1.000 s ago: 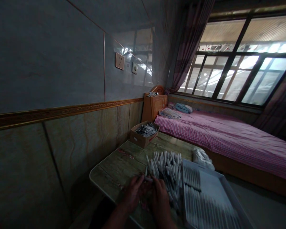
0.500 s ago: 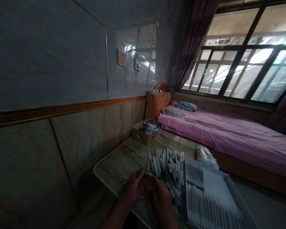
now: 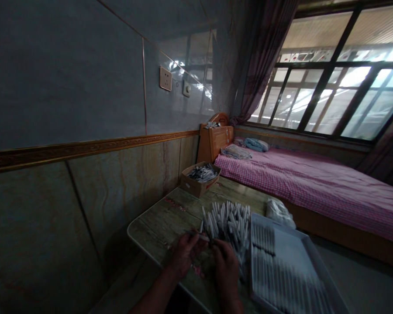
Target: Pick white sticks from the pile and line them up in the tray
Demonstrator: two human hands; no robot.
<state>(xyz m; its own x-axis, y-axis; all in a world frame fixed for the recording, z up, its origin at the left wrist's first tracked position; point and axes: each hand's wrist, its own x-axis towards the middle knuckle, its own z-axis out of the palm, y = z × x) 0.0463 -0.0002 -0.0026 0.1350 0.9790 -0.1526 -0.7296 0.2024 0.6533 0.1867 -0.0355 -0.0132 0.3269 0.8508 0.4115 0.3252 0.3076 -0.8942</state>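
My left hand (image 3: 186, 255) pinches a slim white tube (image 3: 199, 236) over the table's near end. My right hand (image 3: 225, 266) sits just beside it, fingertips at the tube's far end; whether they grip it is hard to tell. Directly beyond my hands lies a loose heap of similar white tubes (image 3: 227, 224). To the right of my right hand, a white tray (image 3: 275, 223) holds tubes lined up in tight rows. A few small pinkish scraps (image 3: 198, 271) lie under my hands.
The worn wood-pattern table (image 3: 157, 222) has a rounded corner against the tiled wall. A cardboard box (image 3: 198, 185) of pens stands at its far end, and a plastic bag (image 3: 279, 213) lies behind the tray. A bed with a pink checked sheet (image 3: 314, 187) runs along the right.
The view has swung slightly, shifting the room in the frame. My hands have drawn a little apart, with the right one now lower beside the tube's end.
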